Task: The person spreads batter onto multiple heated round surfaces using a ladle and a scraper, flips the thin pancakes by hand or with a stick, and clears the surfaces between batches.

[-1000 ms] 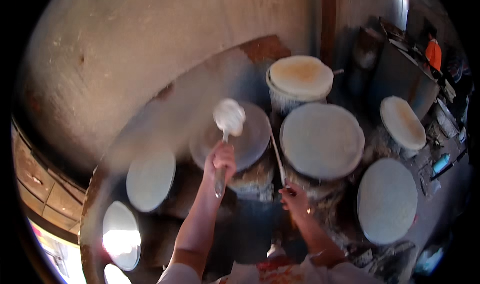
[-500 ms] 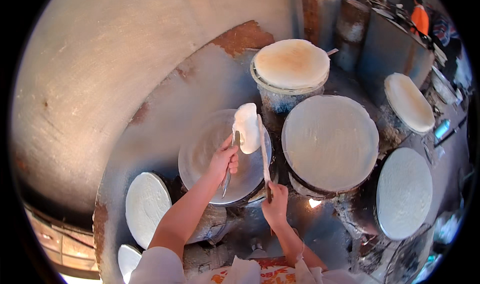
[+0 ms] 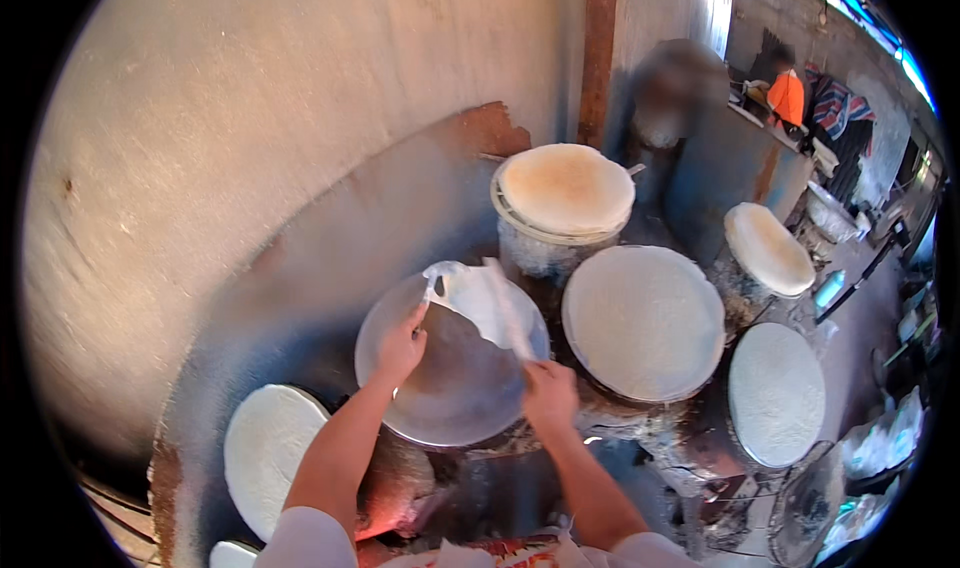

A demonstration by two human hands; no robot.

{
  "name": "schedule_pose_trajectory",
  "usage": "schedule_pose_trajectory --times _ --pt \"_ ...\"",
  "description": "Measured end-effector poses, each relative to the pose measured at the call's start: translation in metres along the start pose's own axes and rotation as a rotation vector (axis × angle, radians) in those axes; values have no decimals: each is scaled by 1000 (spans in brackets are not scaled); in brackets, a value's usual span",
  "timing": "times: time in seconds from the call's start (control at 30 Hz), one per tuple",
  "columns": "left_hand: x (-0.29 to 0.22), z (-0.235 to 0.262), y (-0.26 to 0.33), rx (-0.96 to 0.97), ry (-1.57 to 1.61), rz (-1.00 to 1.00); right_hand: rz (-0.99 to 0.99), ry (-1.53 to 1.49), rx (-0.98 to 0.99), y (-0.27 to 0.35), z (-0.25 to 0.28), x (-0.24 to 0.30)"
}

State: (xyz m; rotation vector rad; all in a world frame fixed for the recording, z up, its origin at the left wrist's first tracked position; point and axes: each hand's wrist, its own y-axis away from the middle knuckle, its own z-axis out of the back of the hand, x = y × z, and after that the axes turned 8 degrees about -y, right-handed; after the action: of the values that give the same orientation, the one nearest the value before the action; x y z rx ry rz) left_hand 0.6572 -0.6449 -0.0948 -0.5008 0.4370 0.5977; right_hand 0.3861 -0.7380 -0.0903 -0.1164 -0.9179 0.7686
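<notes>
Over a round grey griddle [image 3: 450, 408] in the middle, both my hands are at work. White batter [image 3: 478, 306] lies across the griddle's far part, with a ragged near edge. My left hand [image 3: 402, 346] is closed round a slim metal scraper [image 3: 430, 290], mostly hidden by batter and fingers, at the batter's left end. In my right hand [image 3: 550, 396] is a pale, batter-coated wooden stick [image 3: 508, 313], blurred by motion, reaching over the batter's right side. The bare near half of the griddle shows a brownish patch.
Right of the griddle stands another, covered by a white sheet [image 3: 645, 323]; more sheets [image 3: 777, 395] lie further right and at the left [image 3: 270, 458]. A browned round flatbread [image 3: 567, 188] tops a drum behind. A person in orange [image 3: 786, 98] is far back right.
The white batter, held up as a lump between the two tools before, is now spread on the griddle's far part. My left hand has moved left, and the view has tilted up.
</notes>
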Motion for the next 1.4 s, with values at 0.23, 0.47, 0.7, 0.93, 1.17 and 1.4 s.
schedule_pose_trajectory --times 0.23,0.47,0.7,0.93,1.17,1.4 --pt "17 40 39 110 -229 108 68 -102 117 5 -42 17" --pt "18 67 84 129 -181 263 88 -69 103 15 -33 9" --pt "2 62 117 7 165 458 66 -26 163 -31 -19 -14" --pt "-73 80 123 -142 1139 782 265 -168 430 -67 -48 0" --pt "-140 73 179 -330 2417 523 496 -370 663 -116 -34 -11" --pt "-197 47 142 -536 1253 960 440 -420 866 -156 -44 -36"
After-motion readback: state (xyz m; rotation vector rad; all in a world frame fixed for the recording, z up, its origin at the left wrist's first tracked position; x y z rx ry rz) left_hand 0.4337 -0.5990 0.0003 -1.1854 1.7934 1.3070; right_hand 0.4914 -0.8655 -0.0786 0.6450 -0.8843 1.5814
